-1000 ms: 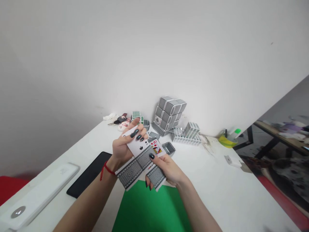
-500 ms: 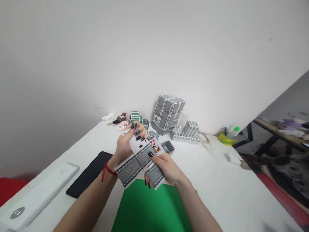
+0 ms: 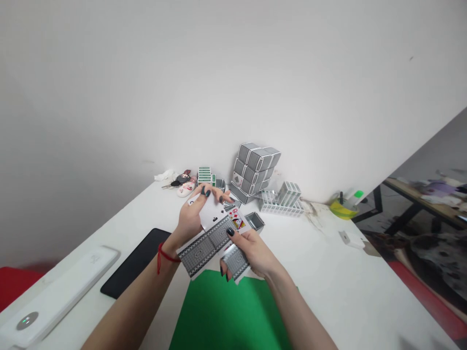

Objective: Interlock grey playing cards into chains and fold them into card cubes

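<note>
My left hand (image 3: 193, 214), a red string round its wrist, pinches a white-faced playing card (image 3: 209, 213) between thumb and index finger; its other fingers are stretched out. Grey patterned playing cards (image 3: 204, 249) lie across the middle, gripped by my right hand (image 3: 255, 253) with the thumb on top. A queen of diamonds (image 3: 238, 219) shows face up behind them. One more grey-backed card (image 3: 236, 262) sits under my right palm, where the fingers curl beneath. How the cards are joined or overlap is partly hidden.
A stack of grey card-covered boxes (image 3: 255, 167) stands by the wall. Beside it sit a clear tray (image 3: 280, 208) and an open grey box (image 3: 255, 221). A green sheet (image 3: 229, 316), a black tablet-like slab (image 3: 134, 262) and a white device (image 3: 65, 296) lie nearer.
The fingers of my left hand have opened outward from curled, while thumb and index finger keep the card. Both hands and the cards have shifted slightly right.
</note>
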A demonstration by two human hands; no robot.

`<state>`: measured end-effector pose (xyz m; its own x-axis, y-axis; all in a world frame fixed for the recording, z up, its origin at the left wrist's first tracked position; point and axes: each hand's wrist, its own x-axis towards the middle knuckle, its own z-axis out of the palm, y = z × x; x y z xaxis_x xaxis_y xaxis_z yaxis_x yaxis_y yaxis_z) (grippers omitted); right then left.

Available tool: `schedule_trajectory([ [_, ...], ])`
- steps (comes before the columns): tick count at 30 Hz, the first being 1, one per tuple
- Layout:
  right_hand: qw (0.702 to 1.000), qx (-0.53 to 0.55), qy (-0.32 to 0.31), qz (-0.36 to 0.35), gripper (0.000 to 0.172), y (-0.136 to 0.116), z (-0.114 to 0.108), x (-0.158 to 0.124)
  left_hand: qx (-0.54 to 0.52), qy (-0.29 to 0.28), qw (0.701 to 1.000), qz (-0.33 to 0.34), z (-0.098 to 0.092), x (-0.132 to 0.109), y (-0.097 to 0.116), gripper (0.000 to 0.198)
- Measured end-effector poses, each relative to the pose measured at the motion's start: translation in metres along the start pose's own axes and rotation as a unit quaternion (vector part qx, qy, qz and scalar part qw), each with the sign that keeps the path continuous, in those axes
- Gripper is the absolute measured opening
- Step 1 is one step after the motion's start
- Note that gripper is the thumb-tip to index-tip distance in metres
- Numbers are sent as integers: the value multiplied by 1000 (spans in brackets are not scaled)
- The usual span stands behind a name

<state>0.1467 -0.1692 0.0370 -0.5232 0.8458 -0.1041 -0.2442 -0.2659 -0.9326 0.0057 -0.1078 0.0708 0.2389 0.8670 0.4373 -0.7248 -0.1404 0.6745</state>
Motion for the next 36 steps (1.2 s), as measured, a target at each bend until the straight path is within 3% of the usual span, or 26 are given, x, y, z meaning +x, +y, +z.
schedule_trajectory([
  [6,1000,-5,5,-1,44,-1,0,-1,-4,12,1000,11,2,-1,0,16],
  [25,1000,19,-1,-5,37,2,-2,0,7,-33,999,21,5,-2,-1,23],
  [36,1000,9,22,3,41,2,-2,1,-2,-20,1000,2,3,-3,-5,22],
])
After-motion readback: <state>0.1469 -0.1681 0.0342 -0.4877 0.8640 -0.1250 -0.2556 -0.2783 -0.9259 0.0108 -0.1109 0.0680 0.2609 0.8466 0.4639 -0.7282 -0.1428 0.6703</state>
